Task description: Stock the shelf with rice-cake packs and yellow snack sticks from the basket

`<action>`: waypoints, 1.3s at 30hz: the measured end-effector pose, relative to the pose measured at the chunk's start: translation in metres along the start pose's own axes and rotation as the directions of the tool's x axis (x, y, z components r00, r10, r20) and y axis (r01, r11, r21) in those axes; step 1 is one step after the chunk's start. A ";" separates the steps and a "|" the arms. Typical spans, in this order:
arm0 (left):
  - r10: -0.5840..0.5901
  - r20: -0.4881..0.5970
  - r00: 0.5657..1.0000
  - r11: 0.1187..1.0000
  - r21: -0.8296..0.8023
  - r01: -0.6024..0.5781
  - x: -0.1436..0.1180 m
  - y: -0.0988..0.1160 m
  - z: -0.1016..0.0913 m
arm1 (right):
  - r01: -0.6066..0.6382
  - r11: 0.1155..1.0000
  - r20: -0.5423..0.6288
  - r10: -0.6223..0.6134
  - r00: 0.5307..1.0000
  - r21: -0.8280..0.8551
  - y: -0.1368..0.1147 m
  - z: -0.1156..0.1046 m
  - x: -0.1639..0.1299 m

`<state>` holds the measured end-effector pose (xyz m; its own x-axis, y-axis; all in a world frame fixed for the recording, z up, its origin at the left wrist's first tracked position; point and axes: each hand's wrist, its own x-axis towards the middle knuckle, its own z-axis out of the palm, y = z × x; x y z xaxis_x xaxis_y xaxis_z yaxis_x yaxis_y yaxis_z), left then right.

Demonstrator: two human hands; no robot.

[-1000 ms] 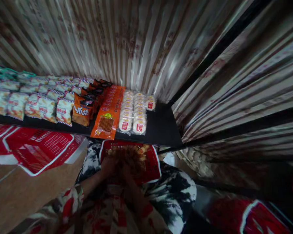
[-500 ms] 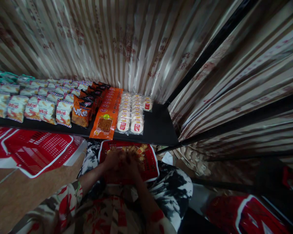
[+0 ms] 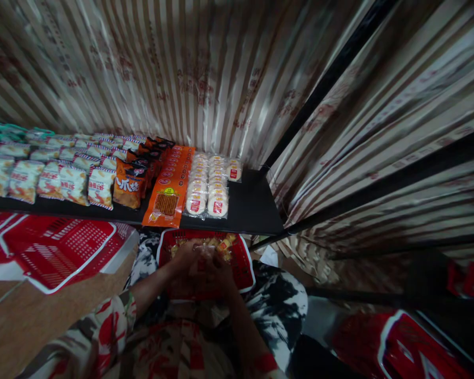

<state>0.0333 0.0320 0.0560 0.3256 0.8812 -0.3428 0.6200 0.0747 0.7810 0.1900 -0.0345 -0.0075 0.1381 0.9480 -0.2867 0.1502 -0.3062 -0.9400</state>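
A red basket (image 3: 247, 263) with a white rim rests on my lap, holding several small yellow-wrapped packets (image 3: 226, 242). Over it, my left hand (image 3: 186, 253) and my right hand (image 3: 221, 269) are close together with fingers curled. Between them shows a clear plastic packet (image 3: 204, 250), pinched from both sides; its contents are too dim to make out. Just beyond the basket, on the black shelf (image 3: 256, 205), lie rows of round white crackers in clear wrappers (image 3: 217, 204). Beside these is a flat orange snack bag (image 3: 166, 200).
White snack bags (image 3: 101, 187) and orange-black bags (image 3: 128, 184) stand in rows along the shelf's left. More red baskets are at the lower left (image 3: 59, 247) and lower right (image 3: 418, 347). A black metal post (image 3: 324, 95) rises before the striped curtain (image 3: 205, 68).
My hands have drawn slightly apart, and the clear plastic packet between them now shows more plainly. The whole view has shifted a little.
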 end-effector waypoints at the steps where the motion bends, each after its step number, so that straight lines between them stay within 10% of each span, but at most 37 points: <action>1: -0.003 -0.014 1.000 1.000 -0.025 0.003 0.000 0.001 0.001 | -0.008 1.000 0.001 0.008 1.000 0.027 -0.001 -0.003 0.000; 12: 0.032 -0.025 0.999 0.992 -0.125 -0.035 -0.005 0.017 0.019 | -0.120 0.912 -0.070 0.160 0.985 0.391 -0.037 -0.027 -0.008; 25: 0.054 -0.096 0.994 0.999 0.007 -0.054 0.012 0.064 0.024 | -0.055 0.986 -0.055 0.065 0.996 0.160 -0.074 -0.071 -0.005; 39: 0.063 -0.151 0.987 0.997 -0.028 -0.068 0.033 0.097 0.033 | 0.039 0.986 -0.336 0.017 0.942 0.160 -0.077 -0.099 0.026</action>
<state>0.1281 0.0531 0.1034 0.2528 0.9444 -0.2103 0.5763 0.0276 0.8168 0.2787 0.0050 0.0762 0.4620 0.8582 -0.2239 -0.0028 -0.2510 -0.9680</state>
